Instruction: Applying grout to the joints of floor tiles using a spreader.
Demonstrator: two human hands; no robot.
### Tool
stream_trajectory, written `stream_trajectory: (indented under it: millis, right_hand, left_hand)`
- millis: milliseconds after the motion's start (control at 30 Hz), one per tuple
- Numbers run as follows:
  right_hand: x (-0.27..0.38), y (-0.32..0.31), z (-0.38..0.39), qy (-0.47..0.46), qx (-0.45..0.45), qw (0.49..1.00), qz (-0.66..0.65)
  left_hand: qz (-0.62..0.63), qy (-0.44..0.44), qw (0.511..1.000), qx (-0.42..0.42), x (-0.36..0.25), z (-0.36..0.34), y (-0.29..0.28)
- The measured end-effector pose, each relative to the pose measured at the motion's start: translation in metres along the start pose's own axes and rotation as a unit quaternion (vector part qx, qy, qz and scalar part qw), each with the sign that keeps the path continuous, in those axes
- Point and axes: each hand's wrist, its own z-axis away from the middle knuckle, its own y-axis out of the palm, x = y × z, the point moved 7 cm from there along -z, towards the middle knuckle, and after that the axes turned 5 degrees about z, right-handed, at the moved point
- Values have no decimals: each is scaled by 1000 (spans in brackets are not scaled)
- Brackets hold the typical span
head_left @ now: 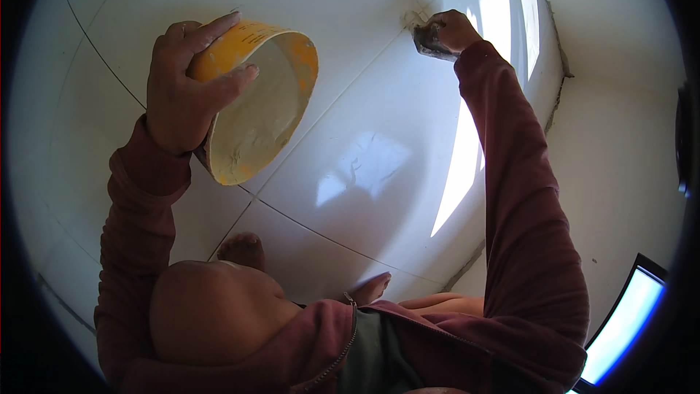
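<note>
Against the tile joint (394, 1), a small grey tool (426, 41) sits under the right hand (452, 31), whose fingers (437, 27) are curled tight around it. Left of that joint, the left hand (182, 91) grips a yellow tub (259, 106) by its rim, fingers pinching the wall, mouth tilted toward the floor (379, 160).

Round yellow-orange plastic tub (257, 106), pale cream-grey paste coating inside. Glossy white floor tiles (364, 153) with thin dark joint lines in a grid. Maroon long sleeves (525, 197). Grey metal scraper (429, 42), dull and smeared.
</note>
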Motion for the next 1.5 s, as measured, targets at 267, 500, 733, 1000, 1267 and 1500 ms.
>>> stream_trajectory:
  millis: [267, 500, 733, 1000, 1267, 1500]
  right_hand:
    - [-18, -13, -6, 43, -114, 992, -33]
    - [-32, -17, -16, 79, -56, 987, -130]
    - [-5, 16, -9, 34, -14, 984, -173]
    - [14, 24, 43, 78, 73, 967, -232]
    - [16, 25, 6, 115, -36, 932, -340]
    - [-16, 6, -21, 23, -68, 984, -160]
  left_hand:
    - [63, -31, 998, 1, 7, -2, 1]
    - [50, -8, 999, 2, 8, -2, 3]
    - [225, -152, 962, 8, 40, 3, 4]
    - [42, -34, 999, 0, 14, -5, -2]
    - [139, -66, 988, 1, 17, -3, 4]
    - [30, 15, 999, -6, 4, 0, 2]
